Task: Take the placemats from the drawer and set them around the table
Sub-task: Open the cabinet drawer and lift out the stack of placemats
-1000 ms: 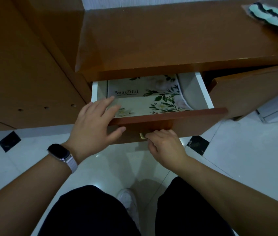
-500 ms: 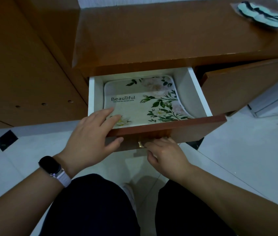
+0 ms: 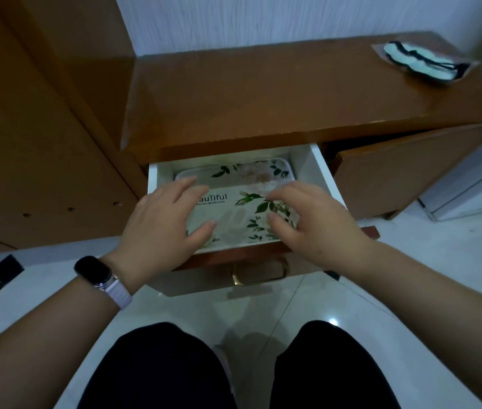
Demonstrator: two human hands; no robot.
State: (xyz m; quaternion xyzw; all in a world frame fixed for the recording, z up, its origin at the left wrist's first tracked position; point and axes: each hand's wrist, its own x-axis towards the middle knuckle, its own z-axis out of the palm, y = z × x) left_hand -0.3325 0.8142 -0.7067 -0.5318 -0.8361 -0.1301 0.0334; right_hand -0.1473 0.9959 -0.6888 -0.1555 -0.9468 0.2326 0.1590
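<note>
A white-lined drawer (image 3: 320,169) stands pulled out from the brown wooden cabinet. Inside lies a pale floral placemat (image 3: 233,211) with green leaves and the word "Beautiful" printed on it; whether more lie beneath it is hidden. My left hand (image 3: 166,222) reaches into the drawer over the mat's left part, fingers spread and relaxed, covering the start of the lettering. My right hand (image 3: 307,219) hovers over the mat's right part with fingers loosely bent downward. Neither hand grips anything. A brass handle (image 3: 260,273) shows on the drawer front below my hands.
The glossy brown cabinet top (image 3: 263,93) carries a mint and black bundle (image 3: 422,62) at its far right. A cabinet door (image 3: 410,175) hangs ajar to the right of the drawer. A tall wooden panel (image 3: 42,128) stands on the left. My knees are over white floor tiles (image 3: 410,276).
The drawer came further out. My right hand left the brass handle and my left hand left the drawer's front edge; both now reach over the placemat inside.
</note>
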